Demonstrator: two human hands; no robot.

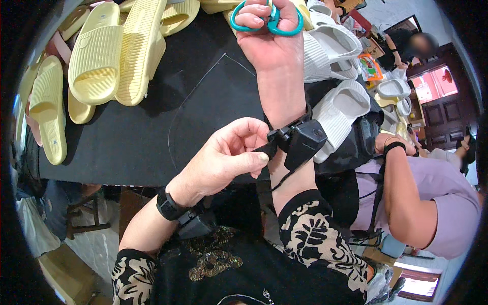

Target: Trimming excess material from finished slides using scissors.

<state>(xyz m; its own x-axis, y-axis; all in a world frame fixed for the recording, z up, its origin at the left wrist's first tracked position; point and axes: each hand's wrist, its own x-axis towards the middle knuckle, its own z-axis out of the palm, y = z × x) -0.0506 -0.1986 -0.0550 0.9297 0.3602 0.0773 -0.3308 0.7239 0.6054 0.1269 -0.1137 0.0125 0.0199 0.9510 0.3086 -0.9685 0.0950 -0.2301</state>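
Raised at the far side of the black table (pixel 147 147), my right hand (pixel 269 48) has its fingers through the teal handles of a pair of scissors (pixel 275 21); the blades are out of sight. A black box-shaped device (pixel 306 144) is strapped around my right wrist. My left hand (pixel 223 155) pinches the loose end of its black strap (pixel 268 150) between thumb and fingers. Another black band (pixel 170 204) circles my left wrist. A white ribbed slipper (pixel 343 114) lies just right of my right wrist.
Yellow ribbed slippers (pixel 96 58) are piled at the far left. More white slippers (pixel 333 43) lie at the far right. A thin looped thread (pixel 185 99) rests on the tabletop. Close on my right sits a person in a lilac shirt (pixel 452 203); another person in black (pixel 401 43) is farther back.
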